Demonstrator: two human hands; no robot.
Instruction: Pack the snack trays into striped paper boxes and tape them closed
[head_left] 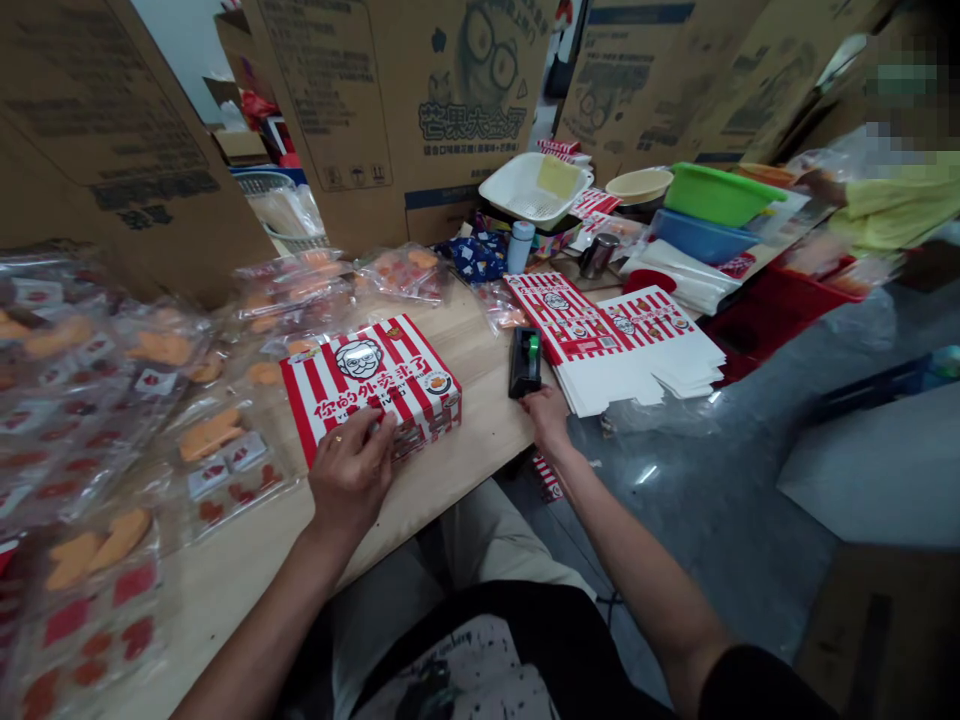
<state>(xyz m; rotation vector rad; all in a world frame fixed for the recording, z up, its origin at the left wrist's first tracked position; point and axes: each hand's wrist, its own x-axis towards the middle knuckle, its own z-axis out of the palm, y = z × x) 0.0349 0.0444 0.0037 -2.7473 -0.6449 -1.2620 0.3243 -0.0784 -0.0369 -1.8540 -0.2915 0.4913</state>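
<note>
Striped carton (pixel 371 385), long axis roughly crosswise; left hand (pixel 350 470) on it.

Snack packets (pixel 210 435) left of the carton (pixel 375 375); tape dispenser (pixel 525 362) between it and stacked flat box blanks (pixel 645 360)

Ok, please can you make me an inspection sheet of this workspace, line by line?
Surface: pale wooden table, with the things below on it.
Things at hand: red-and-white striped cardboard box; black tape dispenser with a green part; stack of flat striped cartons.
Clutter: clear plastic packets of orange food; white plastic basket; green plastic basin; blue plastic basin.
Hands: left hand rests on the box; right hand is at the dispenser's lower end.
Cables: nothing seen.
Surroundings: tall brown cardboard cartons; co-worker's yellow sleeve at right.
</note>
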